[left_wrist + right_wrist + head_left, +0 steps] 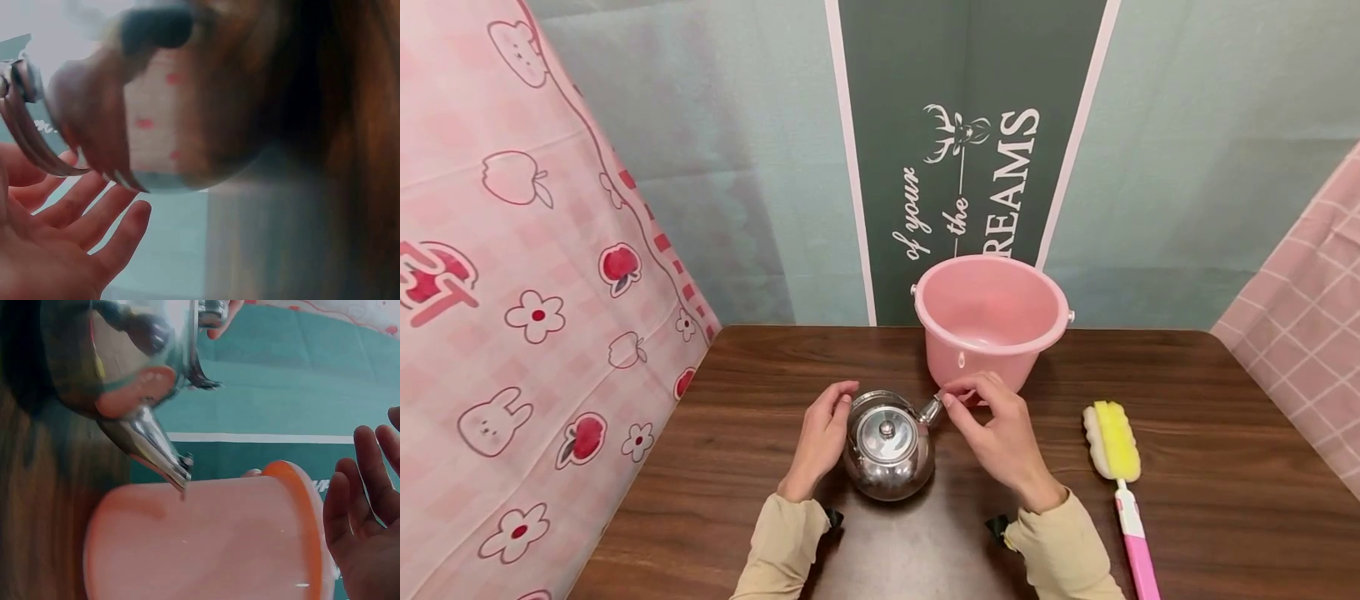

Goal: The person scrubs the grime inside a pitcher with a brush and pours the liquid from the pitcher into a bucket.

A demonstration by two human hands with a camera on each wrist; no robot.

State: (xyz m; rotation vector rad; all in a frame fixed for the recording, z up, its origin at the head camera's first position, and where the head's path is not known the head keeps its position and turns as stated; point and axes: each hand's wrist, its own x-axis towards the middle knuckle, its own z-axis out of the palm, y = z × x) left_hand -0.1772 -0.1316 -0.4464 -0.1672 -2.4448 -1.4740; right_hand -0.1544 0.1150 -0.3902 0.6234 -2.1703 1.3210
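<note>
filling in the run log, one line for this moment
left grip: beside teapot | right grip: near spout, holding nothing | teapot: upright, lid on | pink bucket: beyond teapot | sponge brush: right of pink bucket

On the brown table (737,367) stands a pink bucket (1000,363); a sponge brush (1127,505) lies to its right

A brown wood-grain table (700,467) meets a pale blue-green back cloth (700,167), whose dark green panel (887,108), edged with white stripes, bears a deer (962,133) and white lettering (1013,179). Left, a pink cloth (497,333) shows apples, flowers and rabbits; right, a pink cloth has pale grid lines.
</note>
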